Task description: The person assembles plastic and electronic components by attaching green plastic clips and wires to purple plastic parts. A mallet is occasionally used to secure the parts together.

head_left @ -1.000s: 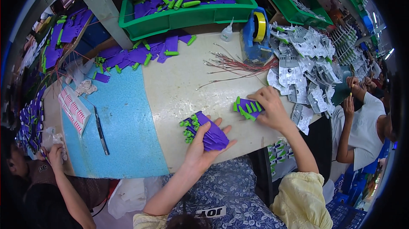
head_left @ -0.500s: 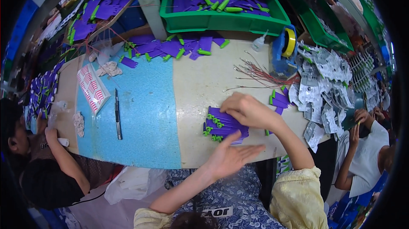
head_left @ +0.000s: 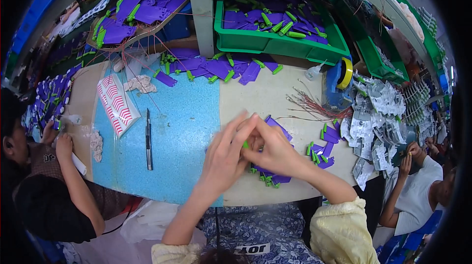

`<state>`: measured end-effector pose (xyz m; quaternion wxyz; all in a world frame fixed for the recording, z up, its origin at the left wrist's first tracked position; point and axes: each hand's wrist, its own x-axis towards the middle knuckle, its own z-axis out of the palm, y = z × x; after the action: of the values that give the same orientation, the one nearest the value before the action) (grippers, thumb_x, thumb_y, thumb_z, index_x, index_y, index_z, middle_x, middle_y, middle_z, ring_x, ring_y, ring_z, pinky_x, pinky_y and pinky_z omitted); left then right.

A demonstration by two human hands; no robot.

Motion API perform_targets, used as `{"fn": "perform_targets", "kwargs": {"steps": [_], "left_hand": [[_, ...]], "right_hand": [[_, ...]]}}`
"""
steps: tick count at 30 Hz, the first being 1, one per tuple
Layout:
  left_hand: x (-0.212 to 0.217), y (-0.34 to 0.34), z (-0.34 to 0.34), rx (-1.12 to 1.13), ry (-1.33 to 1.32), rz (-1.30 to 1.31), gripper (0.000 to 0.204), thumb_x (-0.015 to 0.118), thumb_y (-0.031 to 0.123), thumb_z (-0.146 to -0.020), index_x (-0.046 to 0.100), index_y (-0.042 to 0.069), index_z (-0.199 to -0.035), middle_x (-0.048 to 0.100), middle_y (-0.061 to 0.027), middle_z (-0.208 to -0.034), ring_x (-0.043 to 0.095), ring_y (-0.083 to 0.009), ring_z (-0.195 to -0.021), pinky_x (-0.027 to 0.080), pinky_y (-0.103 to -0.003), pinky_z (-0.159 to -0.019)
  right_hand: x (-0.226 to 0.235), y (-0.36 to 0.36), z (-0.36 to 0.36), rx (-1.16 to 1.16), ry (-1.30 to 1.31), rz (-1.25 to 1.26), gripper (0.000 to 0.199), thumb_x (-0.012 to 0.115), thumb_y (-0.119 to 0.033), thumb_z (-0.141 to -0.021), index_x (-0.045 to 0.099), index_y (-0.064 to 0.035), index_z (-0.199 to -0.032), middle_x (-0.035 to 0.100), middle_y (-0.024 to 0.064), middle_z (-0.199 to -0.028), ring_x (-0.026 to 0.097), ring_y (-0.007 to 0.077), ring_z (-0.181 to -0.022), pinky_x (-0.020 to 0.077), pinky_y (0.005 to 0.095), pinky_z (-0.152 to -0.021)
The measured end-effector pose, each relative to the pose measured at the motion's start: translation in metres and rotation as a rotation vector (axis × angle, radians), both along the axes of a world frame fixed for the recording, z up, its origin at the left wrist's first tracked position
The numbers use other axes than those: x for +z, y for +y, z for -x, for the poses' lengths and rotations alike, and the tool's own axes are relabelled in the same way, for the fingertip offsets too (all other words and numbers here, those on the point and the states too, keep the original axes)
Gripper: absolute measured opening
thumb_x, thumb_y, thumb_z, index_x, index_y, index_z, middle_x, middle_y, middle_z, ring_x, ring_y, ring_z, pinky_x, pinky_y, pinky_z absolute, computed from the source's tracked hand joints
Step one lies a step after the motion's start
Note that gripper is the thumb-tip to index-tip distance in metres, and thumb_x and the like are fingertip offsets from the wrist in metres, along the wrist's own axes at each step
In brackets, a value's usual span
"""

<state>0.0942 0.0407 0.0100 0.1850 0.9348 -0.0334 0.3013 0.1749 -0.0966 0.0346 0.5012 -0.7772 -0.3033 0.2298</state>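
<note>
Over the beige part of the table my two hands meet, close together. Between them shows a small green plastic piece (head_left: 246,144), mostly covered by fingers. My right hand (head_left: 275,151) pinches it with bent fingers. My left hand (head_left: 221,161) presses up against the right; its fingers are smeared by motion, so its grip is unclear. Below and behind the hands lies a stack of flat purple plastic parts (head_left: 280,179) with green ends, partly hidden by my right hand. A smaller group of the same purple parts (head_left: 330,136) lies to its right.
A dark pen-like tool (head_left: 149,141) and a red-striped white packet (head_left: 117,106) lie on the blue mat (head_left: 182,165). Red wires (head_left: 314,104), a blue tape dispenser (head_left: 334,84) and grey plastic parts (head_left: 366,126) stand right. A green bin (head_left: 280,45) is behind. Co-workers sit either side.
My right hand has moved left off the purple stack, and my left hand has risen to meet it. A green piece is now between them. The view has shifted slightly.
</note>
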Motion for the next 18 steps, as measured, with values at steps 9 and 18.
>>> {"fn": "perform_targets", "kwargs": {"steps": [9, 18], "left_hand": [[-0.009, 0.0, -0.008, -0.316, 0.074, 1.493, 0.02, 0.039, 0.025, -0.107, 0.045, 0.005, -0.106, 0.066, -0.0084, -0.079, 0.059, -0.0084, -0.071, 0.044, -0.02, -0.065], [0.002, 0.024, -0.016, 0.147, 0.266, 1.114, 0.047, 0.05, 0.029, -0.103, 0.039, 0.0, -0.139, 0.055, -0.0003, -0.07, 0.048, -0.0061, -0.06, 0.04, -0.024, -0.053]], "right_hand": [[-0.004, 0.005, 0.004, 0.092, 0.407, -0.126, 0.075, 0.079, 0.008, -0.073, 0.042, 0.0012, -0.138, 0.061, 0.0158, -0.124, 0.06, 0.0083, -0.099, 0.0554, 0.0266, -0.075], [-0.023, 0.043, -0.022, 0.303, -0.639, -0.031, 0.02, 0.066, -0.004, -0.077, 0.055, 0.0031, -0.093, 0.06, 0.0154, -0.08, 0.064, 0.0375, -0.071, 0.0525, 0.0439, -0.06]]}}
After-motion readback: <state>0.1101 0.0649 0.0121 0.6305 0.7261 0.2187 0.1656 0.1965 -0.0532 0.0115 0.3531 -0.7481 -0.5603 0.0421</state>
